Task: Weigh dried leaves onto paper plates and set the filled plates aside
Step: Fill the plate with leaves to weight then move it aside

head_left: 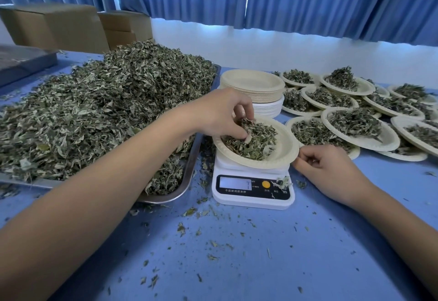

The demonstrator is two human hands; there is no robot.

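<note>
The paper plate [283,150] sat tilted on the white scale [251,197] at the middle of the blue table [260,253], its load of dried leaves [254,140] piled toward the left side. The left hand [220,113] reached in from the left over the plate's far-left rim. Its fingers were curled downward, with the tips sunk in the leaves and pinching a tuft of them. The right hand [329,170] lay on the table just right of the plate, fingers curled and the thumb tip at the plate's near-right rim. Whether it actually gripped the rim could not be told.

Left of the scale, a large heap [106,111] of the same leaves overflowed a metal tray [189,172]. Just beyond the scale stood a stack of empty plates [253,85]. To the right and farther back, many filled plates [360,132] overlapped one another. Leaf crumbs were scattered over the near part of the table.
</note>
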